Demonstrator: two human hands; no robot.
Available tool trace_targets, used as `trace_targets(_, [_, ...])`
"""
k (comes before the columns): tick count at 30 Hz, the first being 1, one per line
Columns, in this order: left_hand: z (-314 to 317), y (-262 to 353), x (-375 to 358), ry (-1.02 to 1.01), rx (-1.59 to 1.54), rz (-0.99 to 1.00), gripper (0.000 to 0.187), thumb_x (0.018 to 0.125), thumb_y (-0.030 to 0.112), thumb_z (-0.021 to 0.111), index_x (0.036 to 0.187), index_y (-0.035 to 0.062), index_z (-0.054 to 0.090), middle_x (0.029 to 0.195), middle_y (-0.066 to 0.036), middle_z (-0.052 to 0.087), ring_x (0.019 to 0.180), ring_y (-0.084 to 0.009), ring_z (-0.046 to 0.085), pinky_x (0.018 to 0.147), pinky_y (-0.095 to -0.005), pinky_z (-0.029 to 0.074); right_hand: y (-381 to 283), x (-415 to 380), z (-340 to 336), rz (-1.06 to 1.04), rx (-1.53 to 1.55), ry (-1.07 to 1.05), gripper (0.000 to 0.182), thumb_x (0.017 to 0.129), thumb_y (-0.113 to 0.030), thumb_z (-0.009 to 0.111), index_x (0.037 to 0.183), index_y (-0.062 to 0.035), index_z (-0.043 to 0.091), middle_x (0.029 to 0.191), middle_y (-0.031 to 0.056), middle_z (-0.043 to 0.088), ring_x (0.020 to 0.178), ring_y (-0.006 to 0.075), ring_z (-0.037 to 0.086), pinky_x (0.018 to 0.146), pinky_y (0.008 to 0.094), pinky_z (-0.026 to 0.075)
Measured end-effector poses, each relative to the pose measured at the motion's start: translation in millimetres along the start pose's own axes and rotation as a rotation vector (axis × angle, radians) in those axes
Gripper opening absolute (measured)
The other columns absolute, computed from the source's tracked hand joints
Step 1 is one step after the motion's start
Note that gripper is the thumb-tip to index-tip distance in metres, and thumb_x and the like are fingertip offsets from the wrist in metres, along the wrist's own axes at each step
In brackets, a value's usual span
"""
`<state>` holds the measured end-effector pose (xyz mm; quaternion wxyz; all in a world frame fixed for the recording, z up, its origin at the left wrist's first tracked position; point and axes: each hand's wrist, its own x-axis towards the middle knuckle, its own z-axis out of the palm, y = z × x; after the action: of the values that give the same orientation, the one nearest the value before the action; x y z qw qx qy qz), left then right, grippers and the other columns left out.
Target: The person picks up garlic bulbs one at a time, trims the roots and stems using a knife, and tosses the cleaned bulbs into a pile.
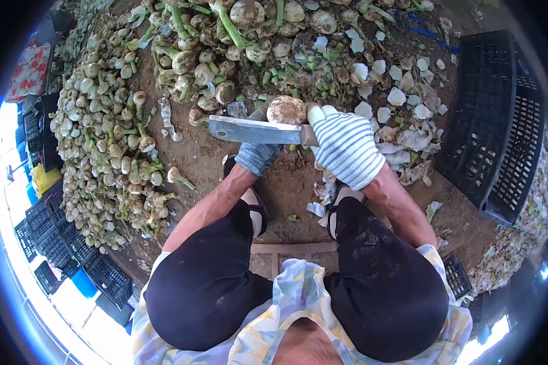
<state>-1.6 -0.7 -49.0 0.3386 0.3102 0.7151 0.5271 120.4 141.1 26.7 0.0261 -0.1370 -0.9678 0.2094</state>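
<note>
My right hand (347, 146), in a white glove with dark stripes, is closed round the handle of a broad cleaver (256, 131). The blade points left, across the front of my left hand (259, 157). A soil-stained garlic bulb (286, 111) sits just beyond the blade, between my hands. My left hand wears a grey-blue glove and is closed on the bulb, its fingers partly hidden by the blade. A short piece of green stem shows below the blade. Beyond my hands lies a heap of garlic bulbs with green stems (225, 61).
A large pile of smaller bulbs (103, 140) spreads on the left. White papery peelings (408, 115) and cut green stem pieces (316, 79) litter the soil ahead and right. Black plastic crates (478, 121) stand at the right; more crates (49, 225) are at far left.
</note>
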Motion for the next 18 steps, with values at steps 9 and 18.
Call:
trace_targets(9, [-12.8, -48.0, -3.0, -0.321, -0.111, -0.007, 0.033, 0.091, 0.017, 0.048, 0.122, 0.0078, 0.044, 0.118, -0.006, 0.051, 0.100, -0.0135, 0.052, 0.084, -0.0308, 0.046, 20.7, -3.5, 16.6, -0.049, -0.014, -0.003, 0.015, 0.074, -0.011, 0.052, 0.085, -0.0016, 0.051, 0.066, 0.0140, 0.055, 0.056, 0.0286, 0.058, 0.048, 0.0386, 0.045])
trace_targets(18, [-2.5, -8.9, -13.2, -0.207, 0.239, 0.140, 0.025, 0.087, 0.017, 0.051, 0.112, 0.0086, 0.052, 0.107, -0.007, 0.057, 0.098, -0.0202, 0.055, 0.088, -0.0335, 0.044, 48.5, -11.7, 51.4, 0.008, 0.182, 0.228, 0.011, 0.077, -0.016, 0.053, 0.077, -0.0053, 0.050, 0.056, 0.0125, 0.050, 0.050, 0.0306, 0.054, 0.048, 0.0401, 0.045])
